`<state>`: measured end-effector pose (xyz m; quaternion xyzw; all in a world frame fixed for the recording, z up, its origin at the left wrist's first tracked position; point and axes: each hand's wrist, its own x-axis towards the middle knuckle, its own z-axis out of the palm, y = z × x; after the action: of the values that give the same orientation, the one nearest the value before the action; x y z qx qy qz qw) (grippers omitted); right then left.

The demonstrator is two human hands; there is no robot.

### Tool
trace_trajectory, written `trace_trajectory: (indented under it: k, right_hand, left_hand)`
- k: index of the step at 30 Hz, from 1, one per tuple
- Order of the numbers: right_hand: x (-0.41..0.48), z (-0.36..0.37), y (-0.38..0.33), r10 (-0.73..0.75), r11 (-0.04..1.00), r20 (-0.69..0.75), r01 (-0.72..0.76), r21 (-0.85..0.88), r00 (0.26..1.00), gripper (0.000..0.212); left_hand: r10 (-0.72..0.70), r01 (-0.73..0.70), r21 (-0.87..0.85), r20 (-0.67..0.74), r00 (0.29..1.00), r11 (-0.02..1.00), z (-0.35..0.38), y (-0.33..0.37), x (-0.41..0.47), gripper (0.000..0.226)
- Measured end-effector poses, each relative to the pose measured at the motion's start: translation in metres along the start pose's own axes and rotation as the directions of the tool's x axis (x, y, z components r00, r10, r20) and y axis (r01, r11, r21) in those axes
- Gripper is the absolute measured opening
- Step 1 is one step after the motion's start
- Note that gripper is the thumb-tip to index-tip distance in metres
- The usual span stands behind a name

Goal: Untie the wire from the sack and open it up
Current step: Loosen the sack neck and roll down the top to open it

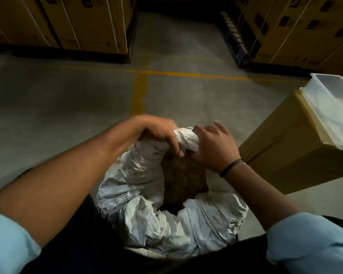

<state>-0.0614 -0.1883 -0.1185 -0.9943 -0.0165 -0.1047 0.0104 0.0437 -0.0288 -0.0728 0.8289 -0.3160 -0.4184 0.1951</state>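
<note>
Two hands work the far edge of the white sack [166, 220], which stands on the floor at lower centre of the frame. The left hand [158, 133] and the right hand [212, 147] are each clamped on the bunched rim [186, 138]. The mouth already gapes, showing dark brown contents [183, 182]. No wire is visible; whether it is off cannot be told. Judged step: opening up. The next move likely calls for drawing the gathered rim apart and folding it outward, evenly, so the sack stays upright.

The concrete floor [67, 99] carries yellow lines [141, 91]. Stacked cartons [57, 22] fill the upper corners. A tall carton [285, 153] at right holds a clear plastic bin [333, 107].
</note>
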Motion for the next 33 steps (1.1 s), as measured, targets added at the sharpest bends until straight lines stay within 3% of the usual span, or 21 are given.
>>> trace_trajectory:
  k: [2,3,5,7,9,11,13,14,15,17,19,21,23,25,26,28,30,33]
  right_hand:
    - [0.000,-0.004,-0.003,0.053,0.998,0.119,-0.055,0.019,0.991,0.056]
    - [0.001,-0.007,-0.004,0.067,0.997,0.157,-0.071,0.021,0.985,0.057]
    - [0.007,-0.016,-0.005,0.085,0.994,0.277,-0.101,0.043,0.957,0.063]
    - [0.014,-0.029,-0.002,0.086,0.982,0.454,-0.153,0.114,0.887,0.070]
    - [0.019,-0.044,0.009,0.062,0.954,0.594,-0.223,0.201,0.802,0.062]
    - [0.018,-0.056,0.026,0.025,0.919,0.685,-0.286,0.270,0.728,0.045]
    - [0.015,-0.062,0.044,-0.014,0.857,0.728,-0.367,0.362,0.686,0.032]
    - [0.014,-0.062,0.050,-0.024,0.811,0.745,-0.423,0.405,0.667,0.030]
    - [0.014,-0.061,0.055,-0.034,0.761,0.762,-0.478,0.439,0.647,0.032]
    - [0.014,-0.052,0.058,-0.040,0.705,0.766,-0.525,0.477,0.642,0.037]
    - [0.013,-0.041,0.051,-0.014,0.787,0.716,-0.434,0.438,0.698,0.044]
    - [0.007,-0.028,0.035,0.037,0.955,0.560,-0.195,0.225,0.827,0.058]
    - [-0.006,-0.015,0.012,-0.042,0.999,0.256,0.040,0.015,0.966,0.073]
    - [-0.016,-0.006,-0.008,-0.116,0.993,0.075,0.117,-0.011,0.990,0.076]
    - [-0.018,-0.003,-0.014,-0.105,0.994,0.053,0.106,-0.017,0.993,0.074]
    - [-0.011,0.000,-0.014,-0.008,1.000,0.114,0.010,-0.014,0.993,0.065]
    - [-0.003,0.005,-0.001,0.117,0.992,0.203,-0.123,0.020,0.972,0.049]
    - [0.010,0.009,0.032,0.272,0.894,0.439,-0.394,0.215,0.856,0.029]
  left_hand:
    - [-0.034,0.041,-0.086,0.079,0.996,0.995,-0.006,-0.006,-0.006,0.038]
    - [-0.040,0.042,-0.030,0.053,0.998,0.999,-0.009,-0.007,-0.003,0.036]
    - [-0.045,0.072,0.142,-0.181,0.982,0.987,-0.009,-0.004,0.007,0.030]
    - [0.006,0.108,0.200,-0.496,0.868,0.974,-0.004,0.001,0.012,0.028]
    - [0.159,0.086,0.322,-0.661,0.733,0.943,0.010,0.003,0.014,0.034]
    - [0.433,0.057,0.595,-0.644,0.631,0.802,0.026,0.007,0.014,0.042]
    - [0.599,0.063,0.746,-0.578,0.554,0.662,0.040,0.017,0.011,0.046]
    - [0.615,0.064,0.773,-0.549,0.566,0.631,0.046,0.021,0.011,0.048]
    - [0.574,0.073,0.772,-0.529,0.625,0.632,0.053,0.024,0.012,0.052]
    - [0.347,0.065,0.635,-0.501,0.793,0.769,0.059,0.026,0.013,0.053]
    - [0.097,0.077,0.402,-0.397,0.913,0.913,0.054,0.027,0.020,0.038]
    - [0.021,0.046,0.315,-0.207,0.978,0.948,0.042,0.029,0.025,0.022]
    - [0.037,-0.016,0.226,-0.088,0.995,0.974,0.032,0.027,0.024,0.008]
    - [0.080,-0.080,0.023,0.001,0.997,0.997,0.021,0.022,0.020,0.029]
    - [0.088,-0.087,-0.021,0.026,0.996,0.996,0.019,0.022,0.018,0.031]
    - [0.059,-0.062,0.056,0.057,0.997,0.996,0.020,0.022,0.020,0.018]
    - [0.044,-0.038,0.283,-0.015,0.999,0.958,0.027,0.025,0.024,0.036]
    - [0.150,0.099,0.587,-0.361,0.921,0.804,0.047,0.020,0.027,0.074]
